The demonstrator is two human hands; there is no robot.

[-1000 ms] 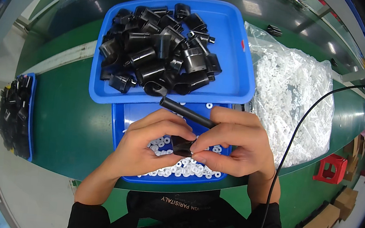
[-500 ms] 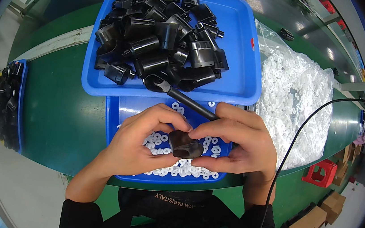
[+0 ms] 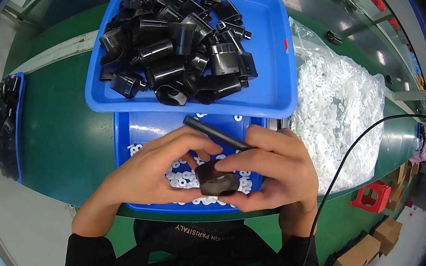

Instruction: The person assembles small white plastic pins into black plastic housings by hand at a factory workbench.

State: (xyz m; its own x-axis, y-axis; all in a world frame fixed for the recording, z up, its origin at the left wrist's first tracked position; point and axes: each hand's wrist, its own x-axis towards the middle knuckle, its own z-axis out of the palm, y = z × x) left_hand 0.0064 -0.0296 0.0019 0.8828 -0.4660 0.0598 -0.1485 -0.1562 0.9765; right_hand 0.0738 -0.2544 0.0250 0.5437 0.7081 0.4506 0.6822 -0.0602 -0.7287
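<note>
A short, hollow black plastic fitting [image 3: 218, 182] is held between my two hands above the lower blue tray. My left hand [image 3: 148, 170] grips it from the left, with the thumb low and the curled fingers above. From the right, my right hand [image 3: 276, 174] pinches it between thumb and fingers. That hand also keeps a black rod-like tool [image 3: 213, 131] under its upper fingers, the free end pointing left toward the upper tray. White plastic washers [image 3: 184, 179] lie loose in the lower blue tray [image 3: 123, 149], partly hidden by my hands.
Beyond the lower tray, a larger blue tray [image 3: 272, 100] holds a heap of black fittings [image 3: 154, 50]. A clear bag of white washers [image 3: 330, 115] lies to the right, with a black cable [image 3: 343, 166] hanging past it. Another blue tray [image 3: 20, 137] of black parts stands far left.
The fitting has tipped slightly and sits a little lower in my hands. The rod's free end has drawn nearer, away from the upper tray. The whole view has shifted slightly.
</note>
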